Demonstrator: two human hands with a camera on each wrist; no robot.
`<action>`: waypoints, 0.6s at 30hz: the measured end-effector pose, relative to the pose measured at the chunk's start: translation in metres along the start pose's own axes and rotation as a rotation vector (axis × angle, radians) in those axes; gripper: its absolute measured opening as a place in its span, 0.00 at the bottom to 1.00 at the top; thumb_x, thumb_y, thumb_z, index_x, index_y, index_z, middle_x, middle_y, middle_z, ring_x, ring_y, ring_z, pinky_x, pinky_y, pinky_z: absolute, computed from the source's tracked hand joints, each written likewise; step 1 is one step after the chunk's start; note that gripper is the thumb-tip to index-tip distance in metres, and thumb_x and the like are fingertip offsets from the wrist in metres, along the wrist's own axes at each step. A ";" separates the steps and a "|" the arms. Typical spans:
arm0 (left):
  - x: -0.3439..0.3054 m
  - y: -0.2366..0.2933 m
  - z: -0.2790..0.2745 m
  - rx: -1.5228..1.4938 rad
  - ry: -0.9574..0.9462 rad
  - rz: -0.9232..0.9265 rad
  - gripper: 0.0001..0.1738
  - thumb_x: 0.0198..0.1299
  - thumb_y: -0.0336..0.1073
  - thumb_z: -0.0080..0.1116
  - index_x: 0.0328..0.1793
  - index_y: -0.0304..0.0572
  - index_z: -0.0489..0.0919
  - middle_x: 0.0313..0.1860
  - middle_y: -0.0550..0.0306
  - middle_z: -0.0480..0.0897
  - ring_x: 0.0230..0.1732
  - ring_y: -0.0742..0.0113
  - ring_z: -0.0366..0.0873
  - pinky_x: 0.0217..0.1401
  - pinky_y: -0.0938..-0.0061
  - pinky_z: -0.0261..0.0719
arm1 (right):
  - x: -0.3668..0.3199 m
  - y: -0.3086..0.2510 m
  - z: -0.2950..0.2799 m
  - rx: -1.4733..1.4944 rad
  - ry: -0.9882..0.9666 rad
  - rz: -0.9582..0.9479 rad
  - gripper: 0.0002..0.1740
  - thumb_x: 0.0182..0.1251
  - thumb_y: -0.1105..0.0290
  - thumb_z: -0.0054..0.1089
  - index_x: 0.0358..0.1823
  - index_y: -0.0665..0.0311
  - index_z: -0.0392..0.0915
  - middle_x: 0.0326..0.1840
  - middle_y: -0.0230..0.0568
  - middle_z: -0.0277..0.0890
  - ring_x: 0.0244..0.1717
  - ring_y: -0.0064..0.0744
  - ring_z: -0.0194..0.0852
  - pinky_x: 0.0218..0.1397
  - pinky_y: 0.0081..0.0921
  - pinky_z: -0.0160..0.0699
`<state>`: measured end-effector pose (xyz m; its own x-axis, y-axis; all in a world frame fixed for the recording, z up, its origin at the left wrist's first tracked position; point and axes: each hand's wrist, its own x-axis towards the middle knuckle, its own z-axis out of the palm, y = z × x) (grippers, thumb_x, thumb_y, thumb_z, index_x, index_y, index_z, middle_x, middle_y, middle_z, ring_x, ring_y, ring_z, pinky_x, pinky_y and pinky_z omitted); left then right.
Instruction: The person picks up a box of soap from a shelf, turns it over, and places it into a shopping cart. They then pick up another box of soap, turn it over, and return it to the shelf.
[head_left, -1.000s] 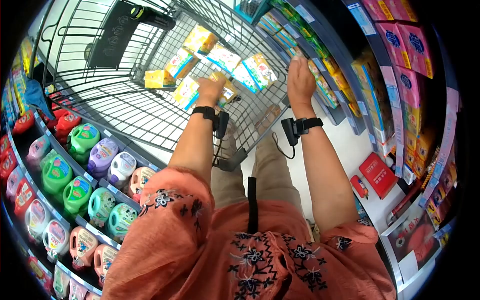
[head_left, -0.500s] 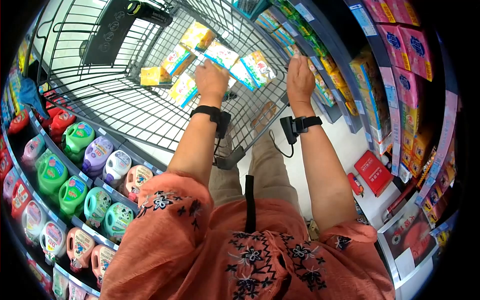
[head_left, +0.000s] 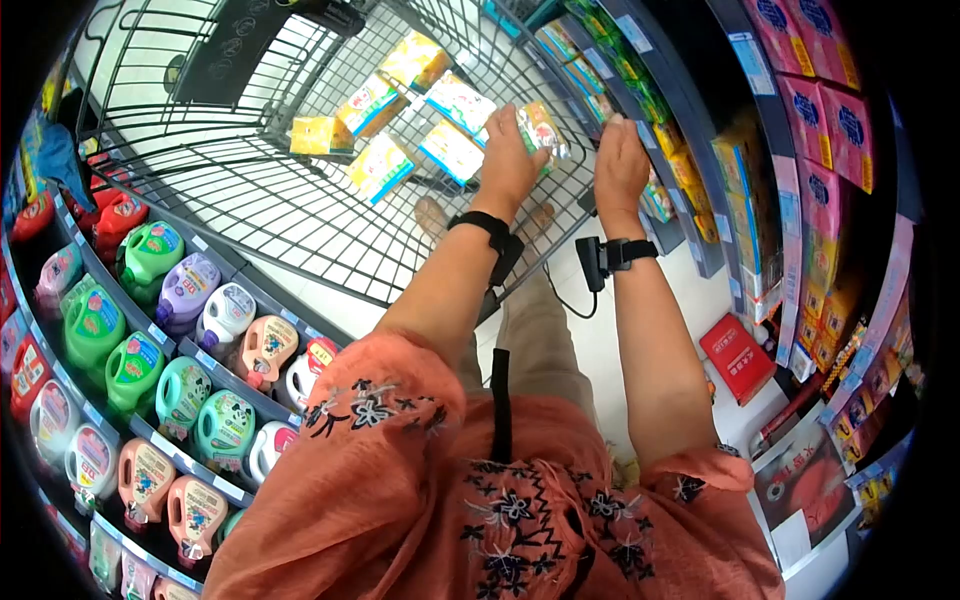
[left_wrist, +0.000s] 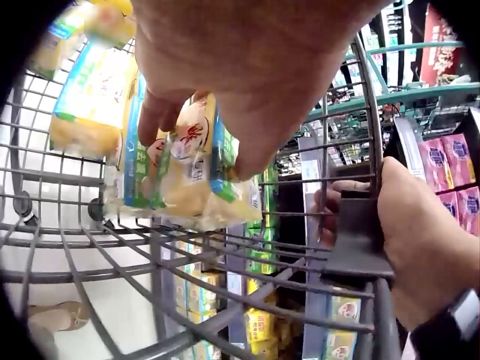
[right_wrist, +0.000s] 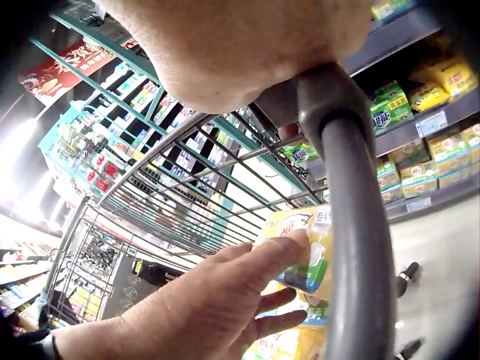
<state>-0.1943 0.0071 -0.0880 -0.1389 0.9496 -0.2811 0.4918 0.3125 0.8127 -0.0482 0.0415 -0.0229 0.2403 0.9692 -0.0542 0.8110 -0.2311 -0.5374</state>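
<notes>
1. Wrapped package (head_left: pixel 541 126): I observe it upper centre of the head view, inside the wire cart (head_left: pixel 280 215), between the thumb and fingers of the left hand (head_left: pixel 510 170).
2. Left hand: thumb and fingers parted by the package's thickness, pinching its sides.
3. Right hand (head_left: pixel 622 172): right of upper centre; fingers curled round the grey handle (right_wrist: pixel 356 225).
4. Further packages (head_left: pixel 381 167): in the cart, left of the left hand.
</notes>
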 end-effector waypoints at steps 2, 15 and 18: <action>0.001 0.003 -0.007 0.018 -0.009 -0.017 0.47 0.52 0.37 0.76 0.74 0.29 0.61 0.70 0.33 0.65 0.67 0.34 0.72 0.70 0.57 0.74 | 0.000 -0.001 0.000 0.014 0.001 0.012 0.23 0.80 0.51 0.38 0.43 0.61 0.77 0.38 0.59 0.83 0.43 0.67 0.79 0.47 0.58 0.74; 0.019 -0.020 -0.050 0.065 0.033 -0.184 0.32 0.62 0.46 0.67 0.63 0.28 0.73 0.59 0.30 0.75 0.60 0.34 0.76 0.64 0.53 0.75 | 0.000 0.000 0.000 -0.034 0.002 0.014 0.24 0.80 0.52 0.39 0.47 0.62 0.79 0.38 0.60 0.83 0.42 0.68 0.80 0.46 0.57 0.74; 0.043 -0.059 -0.072 0.184 0.176 -0.135 0.34 0.60 0.46 0.68 0.63 0.27 0.73 0.60 0.29 0.75 0.62 0.34 0.75 0.67 0.53 0.74 | 0.000 0.000 0.001 -0.033 0.012 0.015 0.23 0.80 0.52 0.39 0.47 0.61 0.79 0.37 0.59 0.83 0.42 0.68 0.79 0.46 0.57 0.74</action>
<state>-0.2908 0.0310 -0.1111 -0.3531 0.8945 -0.2743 0.6039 0.4419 0.6634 -0.0485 0.0414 -0.0241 0.2587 0.9646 -0.0518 0.8245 -0.2484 -0.5084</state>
